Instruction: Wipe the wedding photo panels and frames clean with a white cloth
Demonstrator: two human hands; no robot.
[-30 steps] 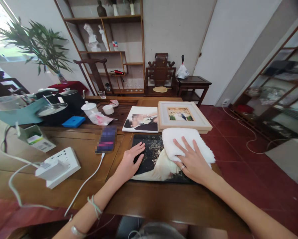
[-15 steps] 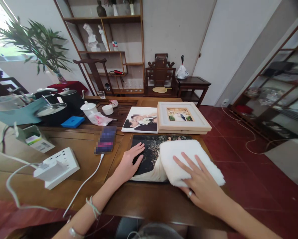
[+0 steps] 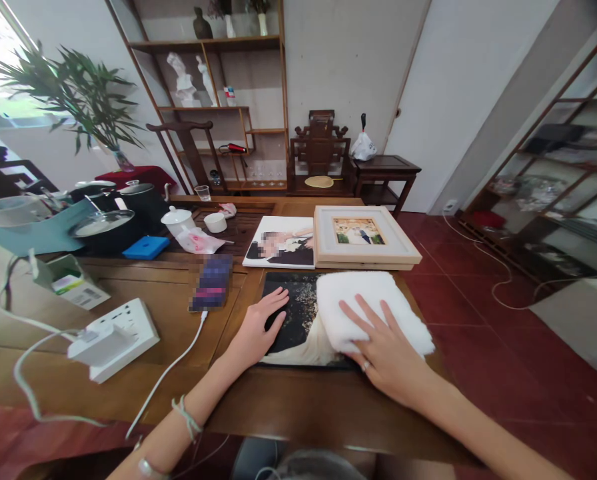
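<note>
While the right hand [image 3: 386,353] lies flat on a white towel [image 3: 363,297], its fingers [image 3: 352,318] are spread open and grip nothing. That towel sits on the right part of a dark photo print [image 3: 298,313], which lies flat at the near edge of the wooden worktop [image 3: 298,407]. Resting on the print's left side, the left hand [image 3: 256,330] is open too, palm down. Just behind the print lie a framed picture [image 3: 366,233] and another photo [image 3: 281,243]. A phone [image 3: 212,283], blurred, seems to lie just left of the print.
</note>
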